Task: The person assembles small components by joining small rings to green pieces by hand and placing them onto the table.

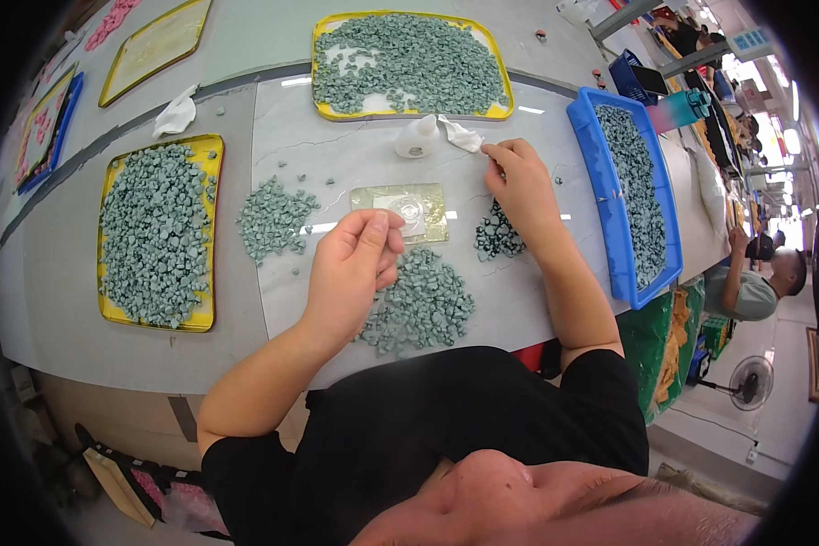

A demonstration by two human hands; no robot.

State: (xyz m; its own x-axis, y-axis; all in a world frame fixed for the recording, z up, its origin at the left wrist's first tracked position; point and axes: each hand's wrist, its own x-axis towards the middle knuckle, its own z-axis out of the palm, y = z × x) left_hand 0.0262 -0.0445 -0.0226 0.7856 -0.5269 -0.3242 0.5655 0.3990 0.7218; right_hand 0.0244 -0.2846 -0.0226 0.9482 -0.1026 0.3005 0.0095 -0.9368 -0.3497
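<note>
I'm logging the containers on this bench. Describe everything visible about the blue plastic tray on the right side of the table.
The blue plastic tray is a long rectangular bin with raised walls and rounded corners, lying flat near the right edge of the pale table, running away from the person. It holds a layer of small grey-green pieces along its length, with some blue wall showing. The right hand is just beside its left wall, not touching it.

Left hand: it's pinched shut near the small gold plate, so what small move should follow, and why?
Probably a short drop of the left hand toward the gold plate. Its thumb and fingers are pinched together just beside the plate's clear round disc, though any piece between them is hidden. The right hand is apart, pinching a white cloth.
</note>
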